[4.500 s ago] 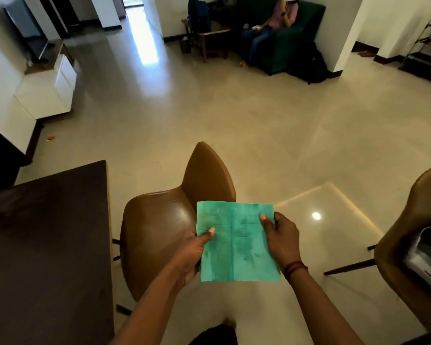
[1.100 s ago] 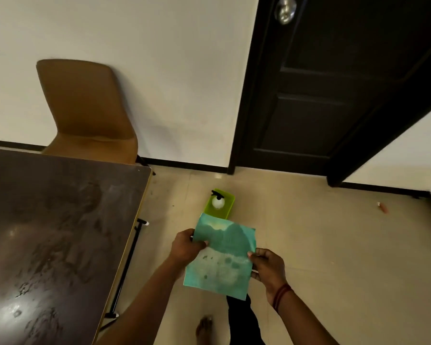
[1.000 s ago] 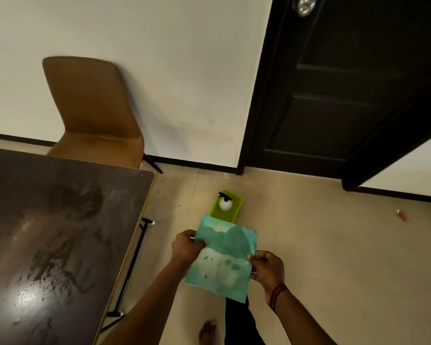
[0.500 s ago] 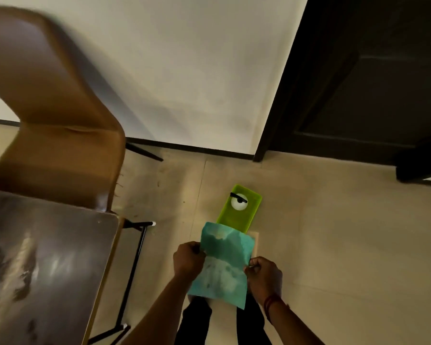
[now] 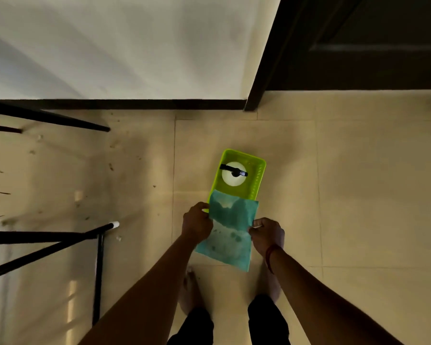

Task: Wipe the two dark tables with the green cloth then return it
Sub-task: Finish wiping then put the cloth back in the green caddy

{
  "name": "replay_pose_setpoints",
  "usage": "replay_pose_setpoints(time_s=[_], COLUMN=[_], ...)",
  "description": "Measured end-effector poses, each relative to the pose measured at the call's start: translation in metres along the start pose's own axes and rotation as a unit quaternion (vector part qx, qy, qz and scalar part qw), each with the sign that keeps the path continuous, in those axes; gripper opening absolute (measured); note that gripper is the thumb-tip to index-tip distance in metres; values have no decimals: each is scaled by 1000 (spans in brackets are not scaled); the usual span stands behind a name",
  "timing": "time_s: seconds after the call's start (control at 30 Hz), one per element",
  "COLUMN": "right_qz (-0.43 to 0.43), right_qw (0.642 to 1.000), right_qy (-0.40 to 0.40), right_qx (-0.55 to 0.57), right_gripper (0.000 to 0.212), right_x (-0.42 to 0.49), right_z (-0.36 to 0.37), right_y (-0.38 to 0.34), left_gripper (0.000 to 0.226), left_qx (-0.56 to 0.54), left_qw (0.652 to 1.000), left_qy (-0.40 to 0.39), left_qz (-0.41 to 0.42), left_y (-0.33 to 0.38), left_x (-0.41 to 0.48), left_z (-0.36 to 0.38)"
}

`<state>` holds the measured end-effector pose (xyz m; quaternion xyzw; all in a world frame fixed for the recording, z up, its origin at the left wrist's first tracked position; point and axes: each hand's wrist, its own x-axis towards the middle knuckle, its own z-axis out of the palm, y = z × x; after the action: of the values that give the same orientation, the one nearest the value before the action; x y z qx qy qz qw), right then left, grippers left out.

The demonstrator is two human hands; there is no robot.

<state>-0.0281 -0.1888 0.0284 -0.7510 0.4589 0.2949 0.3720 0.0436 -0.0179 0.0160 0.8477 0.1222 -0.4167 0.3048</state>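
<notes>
At centre frame, green cloth (image 5: 228,230) hangs spread between both hands; left hand (image 5: 197,224) pinches its left edge; right hand (image 5: 266,234) pinches its right edge; its upper edge overlaps lime-green basket (image 5: 259,175) on tiled floor (image 5: 358,195); white spray bottle (image 5: 234,177) stands inside the basket.

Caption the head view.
The left hand and right hand hold the green cloth, hiding the near end of a lime basket with a white bottle.

cloth (image 5: 230,230) over near end of basket (image 5: 258,176), bottle (image 5: 234,181) inside, wall (image 5: 115,46) behind
</notes>
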Motion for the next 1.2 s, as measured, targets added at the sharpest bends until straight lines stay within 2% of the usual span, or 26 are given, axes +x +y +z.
replay_pose_setpoints(time_s=[0.13,0.3,0.43,0.53,0.6,0.67,0.77,0.83,0.93,1.03,1.1,1.2], right_qz=[5,28,26,-10,-92,-205,-303,-304,-298,-330,-353,-352], right_qw=[1000,999,998,997,985,946,886,869,842,815,802,815], right_qy=[16,-9,0,0,19,35,36,31,3,30,46,42], right_qx=[-9,-20,-56,-81,-146,-248,-349,-389,-450,-476,-480,-458], right_gripper=[19,20,36,42,41,38,48,59,70,53,42,32], right_x=[51,88,97,98,97,96,99,103,113,121,124,128], right_z=[28,55,64,70,76,85,101,110,120,125,127,125], right_y=[7,24,36,43,47,52,55,57,64,72,76,75], left_gripper=[44,49,54,51,48,44,46,49,61,67,55,32], left_qx=[38,98,125,104,125,201,361,408,438,508,541,531], left_qw=[999,994,991,994,990,971,905,876,860,818,798,803], left_qy=[-18,-41,-52,-3,27,52,36,36,26,23,19,32], left_qz=[22,14,18,39,63,119,224,255,260,268,264,269], left_y=[-15,-41,-55,-62,-64,-65,-70,-73,-77,-81,-81,-79], left_x=[46,80,88,86,82,75,73,79,92,100,103,108], left_z=[29,47,52,56,58,63,75,80,85,89,92,93])
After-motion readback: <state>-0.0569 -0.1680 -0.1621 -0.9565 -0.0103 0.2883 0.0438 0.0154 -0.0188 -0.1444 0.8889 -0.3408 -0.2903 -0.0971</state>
